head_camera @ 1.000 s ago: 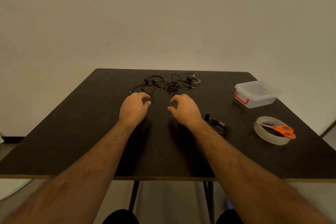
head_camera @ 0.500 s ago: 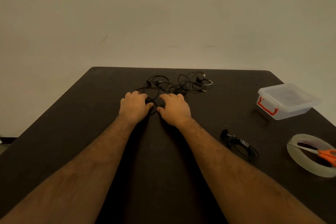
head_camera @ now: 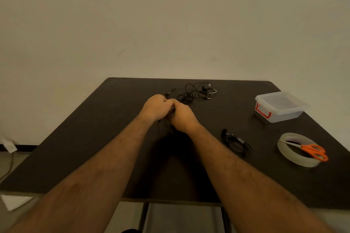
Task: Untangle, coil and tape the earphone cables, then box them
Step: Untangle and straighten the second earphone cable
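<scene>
Though both forearms fill the near view, the work sits mid-tabletop, where the left hand and right hand are pressed knuckle to knuckle. Fingers of both are curled inward around a dark strand of earphone cable; a short bit of it shows between and below the hands. How much cable they hold is hidden by the hands themselves.

Right of the hands, nearer the viewer than the box: one coiled earphone set lying flat as a loose bundle. Cannot tell whether it is taped. Further right of that, a tape roll with orange-handled scissors resting across its top.

Beyond the tape roll: clear plastic box with red latch, lid on.

Just beyond the hands: tangled earphones, black loops crossing, one silver-ended piece toward the box side. The held strand appears to lead from this heap.

Judgement on progress: early. One set seems coiled and set aside; the heap remains knotted; nothing visibly boxed. Left: separate the held cable, coil, tape, repeat, open the box, load.
</scene>
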`<state>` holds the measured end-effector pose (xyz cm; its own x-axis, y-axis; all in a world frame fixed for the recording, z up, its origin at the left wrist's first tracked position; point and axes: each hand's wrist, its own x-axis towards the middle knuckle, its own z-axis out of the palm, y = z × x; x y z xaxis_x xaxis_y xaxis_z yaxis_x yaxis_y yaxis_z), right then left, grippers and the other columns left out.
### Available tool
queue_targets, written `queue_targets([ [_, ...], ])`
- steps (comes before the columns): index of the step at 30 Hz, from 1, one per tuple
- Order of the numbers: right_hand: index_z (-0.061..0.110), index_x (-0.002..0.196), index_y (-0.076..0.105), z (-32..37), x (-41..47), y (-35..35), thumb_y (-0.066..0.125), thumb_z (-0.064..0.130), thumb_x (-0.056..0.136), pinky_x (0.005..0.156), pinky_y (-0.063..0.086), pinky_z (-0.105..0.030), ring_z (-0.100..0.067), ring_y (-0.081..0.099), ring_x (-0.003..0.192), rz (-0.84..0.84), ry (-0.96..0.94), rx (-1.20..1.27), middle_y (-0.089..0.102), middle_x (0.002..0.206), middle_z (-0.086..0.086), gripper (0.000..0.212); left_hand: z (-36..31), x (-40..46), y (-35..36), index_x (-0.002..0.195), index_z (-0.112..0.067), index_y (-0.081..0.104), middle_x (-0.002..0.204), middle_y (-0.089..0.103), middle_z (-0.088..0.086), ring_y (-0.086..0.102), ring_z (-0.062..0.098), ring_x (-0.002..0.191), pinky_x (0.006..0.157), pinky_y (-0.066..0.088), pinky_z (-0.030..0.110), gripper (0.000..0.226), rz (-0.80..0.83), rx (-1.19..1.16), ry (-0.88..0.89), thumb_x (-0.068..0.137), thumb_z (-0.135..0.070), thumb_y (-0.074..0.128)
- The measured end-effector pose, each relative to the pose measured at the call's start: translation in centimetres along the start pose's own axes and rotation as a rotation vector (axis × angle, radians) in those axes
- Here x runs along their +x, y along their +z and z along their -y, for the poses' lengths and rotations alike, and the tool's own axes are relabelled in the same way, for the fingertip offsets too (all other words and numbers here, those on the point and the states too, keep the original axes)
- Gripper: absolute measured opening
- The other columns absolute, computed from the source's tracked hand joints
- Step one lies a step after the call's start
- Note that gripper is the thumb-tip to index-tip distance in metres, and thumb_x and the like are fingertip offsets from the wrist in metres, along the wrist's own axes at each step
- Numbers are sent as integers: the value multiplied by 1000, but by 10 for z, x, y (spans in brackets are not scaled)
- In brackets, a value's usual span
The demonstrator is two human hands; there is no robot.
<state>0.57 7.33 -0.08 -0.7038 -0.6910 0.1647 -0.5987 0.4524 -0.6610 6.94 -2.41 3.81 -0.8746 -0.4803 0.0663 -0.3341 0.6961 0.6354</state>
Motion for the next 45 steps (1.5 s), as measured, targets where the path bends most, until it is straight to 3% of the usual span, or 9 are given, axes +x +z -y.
queue_targets([
  [4,18,94,62,27,-20,-35,59,19,94,68,45,-30,-18,62,83,-124,-44,50,64,87,2,3,-32,-33,-38,65,-6,62,67,63,18,51,25,60,57,40,33,36,-23,-100,75,93,-22,47],
  [6,14,88,64,43,-31,-57,58,19,94,68,51,-35,-21,63,79,-176,-69,66,68,84,-1,10,-49,-51,-58,63,-9,56,62,52,13,44,23,58,55,35,33,31,-71,-116,117,91,-21,49],
  [13,11,98,68,112,-79,-145,55,17,98,60,50,-24,-18,71,74,-249,-149,244,74,89,-4,15,-101,-108,-109,96,-9,67,78,64,2,55,13,62,54,42,25,26,-167,-303,224,99,-29,51],
  [18,12,102,68,156,-123,-198,49,10,99,62,53,-35,-23,72,82,-247,-247,199,74,92,-2,19,-131,-150,-134,102,-12,65,92,70,5,67,17,75,56,48,27,43,-169,-460,245,104,-46,39],
  [23,11,100,69,197,-172,-243,44,-5,93,68,56,-34,-19,74,87,-164,-332,123,74,97,-2,31,-158,-186,-163,105,-16,61,98,68,3,60,13,68,53,41,25,19,-342,-371,372,97,-33,58],
  [28,7,94,67,238,-214,-287,40,-12,87,60,54,-29,-21,75,85,-86,-399,31,74,100,-9,34,-199,-228,-199,124,-20,57,110,68,-1,64,14,91,65,47,27,37,-240,-413,512,90,-29,69],
  [35,13,95,56,287,-265,-346,51,-7,92,40,35,-21,-12,57,45,-44,-392,-121,75,96,-13,21,-249,-279,-233,107,-8,68,89,72,3,67,10,72,71,57,28,18,-214,-277,640,96,-21,62],
  [40,18,112,56,292,-272,-371,78,16,81,50,38,-24,-12,49,54,-254,-323,-333,70,87,-14,38,-259,-288,-241,106,-8,66,89,65,8,66,14,73,68,61,31,13,-253,-175,653,95,-13,63],
  [45,16,87,68,293,-271,-369,81,29,79,60,42,-24,-10,54,69,-507,-436,-442,58,76,6,20,-256,-289,-237,102,-10,63,88,64,8,66,15,70,65,61,34,13,-191,-196,644,91,-12,69],
])
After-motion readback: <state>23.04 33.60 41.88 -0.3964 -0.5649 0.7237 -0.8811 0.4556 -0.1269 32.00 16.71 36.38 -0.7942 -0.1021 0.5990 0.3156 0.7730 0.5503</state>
